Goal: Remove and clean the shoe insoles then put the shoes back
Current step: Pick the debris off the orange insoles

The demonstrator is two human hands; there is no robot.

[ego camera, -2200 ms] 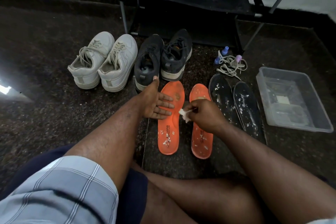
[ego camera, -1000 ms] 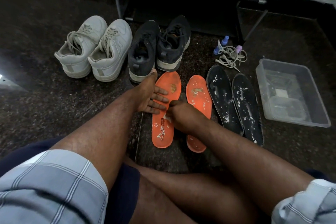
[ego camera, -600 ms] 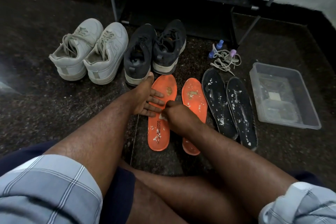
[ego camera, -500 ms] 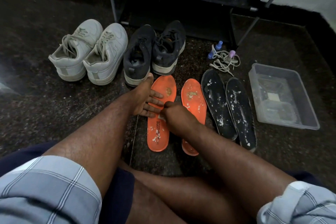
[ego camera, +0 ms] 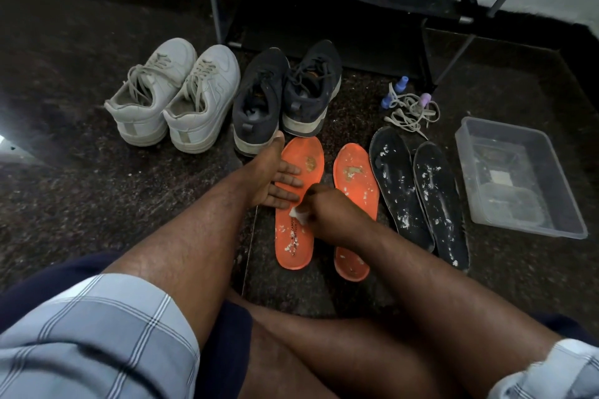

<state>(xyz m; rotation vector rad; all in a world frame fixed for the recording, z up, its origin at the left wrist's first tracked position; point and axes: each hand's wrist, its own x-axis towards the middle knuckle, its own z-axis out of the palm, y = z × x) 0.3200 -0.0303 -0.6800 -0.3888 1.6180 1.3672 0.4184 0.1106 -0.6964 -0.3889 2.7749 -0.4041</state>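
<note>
Four insoles removed, all soiled: left orange foam insole (ego camera: 298,204) pinned by flat left hand (ego camera: 269,180), wiped with small white cloth (ego camera: 297,214) pinched in right hand (ego camera: 327,214); shoes unreturned at twelve o'clock.

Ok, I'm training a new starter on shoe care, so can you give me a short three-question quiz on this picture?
1. True or false: the left hand lies flat on the left orange insole.
2. What does the right hand pinch? A) a shoelace B) a small white wipe C) a bottle
3. Fill in: the two black insoles lie between the right orange insole and the clear plastic ____.

Key: 1 true; 2 B; 3 tub.
</note>
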